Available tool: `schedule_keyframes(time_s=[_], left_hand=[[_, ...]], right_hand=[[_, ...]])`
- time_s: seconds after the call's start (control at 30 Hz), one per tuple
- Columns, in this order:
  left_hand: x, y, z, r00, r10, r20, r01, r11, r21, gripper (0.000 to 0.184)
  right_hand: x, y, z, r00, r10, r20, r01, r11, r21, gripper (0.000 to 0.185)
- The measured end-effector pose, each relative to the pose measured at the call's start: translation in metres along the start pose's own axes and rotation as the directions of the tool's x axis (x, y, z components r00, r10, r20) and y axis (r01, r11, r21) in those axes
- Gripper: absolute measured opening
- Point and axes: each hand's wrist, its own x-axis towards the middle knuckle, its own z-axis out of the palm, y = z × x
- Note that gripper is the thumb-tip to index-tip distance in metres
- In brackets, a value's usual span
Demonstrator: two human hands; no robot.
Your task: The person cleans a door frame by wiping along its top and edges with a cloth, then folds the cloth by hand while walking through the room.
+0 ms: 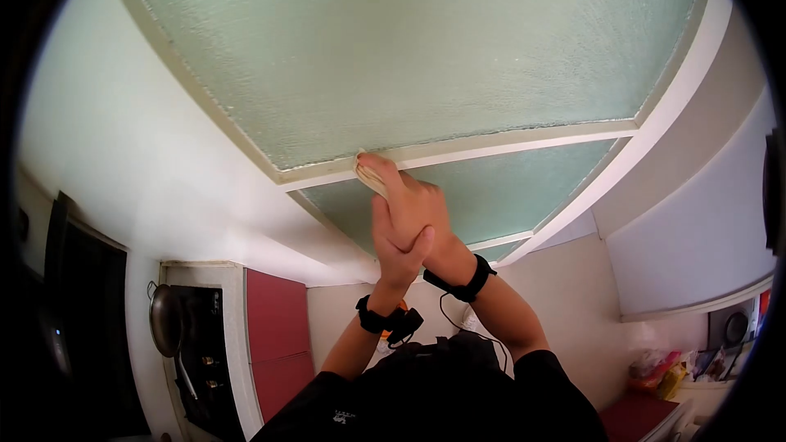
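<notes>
A pale folded cloth (pixel 371 178) is gripped in my right hand (pixel 413 205), which presses it against the white crossbar (pixel 508 142) of a glazed frame, near the bar's left end. Frosted greenish glass (pixel 409 41) fills the large pane above the bar, and a smaller pane (pixel 508 184) lies below it. My left hand (pixel 397 255) is closed around the lower part of my right hand, close to the wrist. Both wrists wear black bands.
At the lower left, a round pan (pixel 166 321) is by a black stove top (pixel 205 344), beside red cabinet doors (pixel 278 327). Plastic bags (pixel 655 368) and other items lie at the lower right. A white panel (pixel 696 221) stands at the right.
</notes>
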Motion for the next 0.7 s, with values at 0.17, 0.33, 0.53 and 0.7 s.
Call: schedule_keyframes(time_s=[0.17, 0.33, 0.53, 0.7], left_hand=[[0.004, -0.013, 0.030, 0.998, 0.068, -0.005, -0.068, 0.994, 0.083, 0.074], [0.001, -0.023, 0.072, 0.995, 0.091, -0.034, -0.088, 0.992, 0.086, 0.079], [0.001, -0.030, 0.107, 0.996, 0.079, -0.048, -0.073, 0.990, 0.122, 0.084], [0.003, -0.034, 0.141, 0.995, 0.086, -0.047, -0.082, 0.994, 0.071, 0.085]], right_hand=[[0.002, 0.024, -0.028, 0.999, -0.051, 0.006, 0.051, 0.999, -0.001, 0.051], [0.000, 0.051, -0.056, 0.977, -0.194, -0.094, 0.199, 0.979, 0.046, 0.054], [0.002, 0.069, -0.091, 0.981, -0.191, -0.034, 0.194, 0.976, 0.098, 0.048], [-0.002, 0.087, -0.113, 0.979, -0.197, -0.056, 0.200, 0.979, 0.042, 0.050]])
